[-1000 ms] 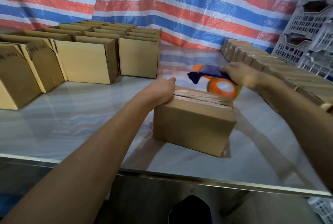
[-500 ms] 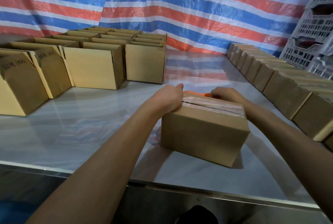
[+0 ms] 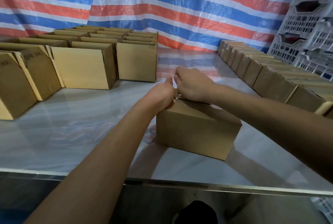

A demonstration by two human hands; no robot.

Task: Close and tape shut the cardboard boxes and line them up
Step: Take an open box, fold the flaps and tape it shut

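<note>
Cardboard box (image 3: pixel 196 130) sits mid-frame, long axis slanting lower right; both hands press its far-left top edge, left hand (image 3: pixel 162 96) clenched, right hand (image 3: pixel 192 87) fingers curled on tape.

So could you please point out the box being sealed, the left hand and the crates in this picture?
Box (image 3: pixel 196 133): head view, on its near side face.
Left hand (image 3: pixel 162 96): head view, on the back of the hand.
Crates (image 3: pixel 306 31): head view, on the lattice wall of the stack.
</note>
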